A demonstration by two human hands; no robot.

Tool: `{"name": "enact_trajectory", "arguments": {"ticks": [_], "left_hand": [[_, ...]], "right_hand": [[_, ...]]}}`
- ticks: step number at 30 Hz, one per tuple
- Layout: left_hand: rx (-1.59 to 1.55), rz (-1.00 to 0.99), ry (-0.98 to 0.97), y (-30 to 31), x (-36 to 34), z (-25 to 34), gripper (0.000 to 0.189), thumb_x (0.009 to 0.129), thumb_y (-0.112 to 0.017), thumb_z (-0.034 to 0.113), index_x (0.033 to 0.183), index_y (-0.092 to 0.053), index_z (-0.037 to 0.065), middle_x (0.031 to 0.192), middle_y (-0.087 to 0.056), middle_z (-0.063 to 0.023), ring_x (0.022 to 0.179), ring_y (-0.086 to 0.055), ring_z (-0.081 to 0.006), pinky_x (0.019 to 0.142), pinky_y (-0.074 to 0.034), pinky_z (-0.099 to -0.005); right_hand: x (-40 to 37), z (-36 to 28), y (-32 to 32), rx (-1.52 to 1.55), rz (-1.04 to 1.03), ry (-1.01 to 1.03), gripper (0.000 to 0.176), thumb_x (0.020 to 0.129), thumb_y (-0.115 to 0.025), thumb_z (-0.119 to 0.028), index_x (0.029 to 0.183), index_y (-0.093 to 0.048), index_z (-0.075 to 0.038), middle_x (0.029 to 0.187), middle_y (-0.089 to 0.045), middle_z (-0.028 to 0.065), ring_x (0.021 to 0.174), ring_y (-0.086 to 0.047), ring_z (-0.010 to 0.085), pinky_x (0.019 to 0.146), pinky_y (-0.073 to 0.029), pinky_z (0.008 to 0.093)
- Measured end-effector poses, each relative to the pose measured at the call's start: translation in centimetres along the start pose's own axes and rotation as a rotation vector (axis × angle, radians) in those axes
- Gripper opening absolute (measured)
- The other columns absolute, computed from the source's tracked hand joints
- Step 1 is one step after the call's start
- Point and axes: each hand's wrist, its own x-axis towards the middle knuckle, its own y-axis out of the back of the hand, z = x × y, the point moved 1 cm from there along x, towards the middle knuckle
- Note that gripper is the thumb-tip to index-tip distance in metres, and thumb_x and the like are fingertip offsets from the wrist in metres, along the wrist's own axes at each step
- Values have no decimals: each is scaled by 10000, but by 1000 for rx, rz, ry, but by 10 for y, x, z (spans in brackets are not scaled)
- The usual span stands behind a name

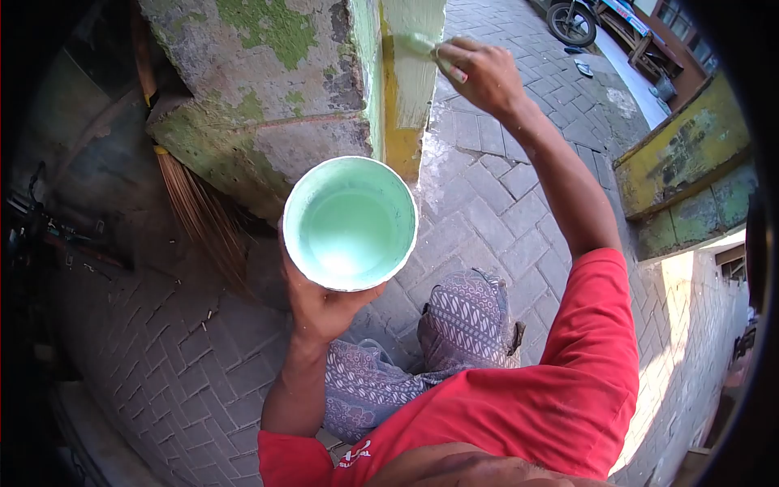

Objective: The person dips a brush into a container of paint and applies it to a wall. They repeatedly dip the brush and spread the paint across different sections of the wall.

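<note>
My left hand (320, 304) grips a round white pot (350, 222) of pale green paint from below, holding it up in front of me. My right hand (484, 75) is raised to the upper middle and holds a paintbrush (430, 50) whose bristles touch the face of a concrete pillar (410, 77). That face is partly pale green over old yellow. The pillar's side (268, 81) is bare, mossy concrete. My knees in patterned trousers (462, 321) show below the pot.
Grey paving bricks (503, 211) cover the ground. A straw broom (203, 215) leans at the pillar's left. A low yellow and green wall (690, 162) runs at the right. A motorcycle wheel (570, 23) and a wooden bench (629, 24) stand at the top.
</note>
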Motion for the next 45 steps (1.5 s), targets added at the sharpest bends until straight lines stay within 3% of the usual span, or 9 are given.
{"name": "enact_trajectory", "arguments": {"ticks": [6,8,11,19,22,30,33,35,45], "left_hand": [[8,60,-45,0,2,3,916,657,-950,112,1415,-465,-56,1269,-641,-172,1131,-668,-257,984,-526,-386],[-68,77,-55,-3,7,18,639,705,-899,-51,1284,-627,-46,1183,-716,-118,1077,-688,-208,969,-541,-371],[-92,104,-98,-2,7,20,653,700,-896,-58,1292,-619,-47,1189,-711,-116,1087,-683,-210,975,-538,-370],[-27,105,-64,1,8,24,620,691,-892,-75,1257,-640,-43,1188,-709,-120,1075,-679,-204,967,-537,-365],[-11,80,-73,-1,10,22,612,694,-889,-76,1254,-645,-40,1183,-711,-118,1066,-681,-202,963,-540,-364],[-1,90,-23,-1,8,23,604,699,-891,-66,1252,-651,-29,1163,-718,-111,1048,-690,-206,946,-548,-360],[-65,162,9,-3,10,22,595,700,-888,-67,1246,-655,-27,1156,-720,-109,1040,-695,-205,938,-553,-358],[-56,130,1,0,10,17,588,700,-884,-68,1242,-659,-25,1157,-722,-106,1035,-697,-202,935,-554,-357],[-13,102,22,8,2,13,582,699,-885,-68,1235,-660,-31,1147,-726,-108,1033,-699,-201,934,-555,-355]], "right_hand": [[-11,-4,7,-182,397,196,270,885,-722,-184,1153,-753,-209,1127,-751,14,828,-744,171,648,-594,302],[-46,-12,-40,-208,255,136,310,839,-733,-214,1149,-727,-206,1207,-729,45,928,-739,182,718,-599,306],[-96,-37,-83,-104,36,85,365,794,-739,-219,1153,-685,-188,1268,-694,62,1068,-725,211,816,-600,334],[-161,-80,-122,210,-122,-24,330,812,-713,-193,1140,-694,-169,1191,-700,72,943,-737,272,773,-602,399],[-135,-66,-133,179,-530,-70,260,909,-633,-163,1155,-714,-185,1195,-708,59,923,-743,300,736,-607,447],[-4,-18,-9,33,-171,-147,277,879,-716,-136,1141,-743,-222,1117,-741,15,824,-739,222,648,-598,368],[9,-24,21,63,185,-83,161,878,-717,-146,1031,-735,-98,1019,-742,85,814,-723,288,672,-580,402],[3,-21,9,-244,430,97,320,842,-753,-158,1145,-765,-263,1112,-747,-16,824,-734,159,643,-589,320],[-120,-84,-119,33,-286,1,226,876,-690,-198,1097,-737,-188,1192,-707,51,984,-729,214,739,-603,378]]}}
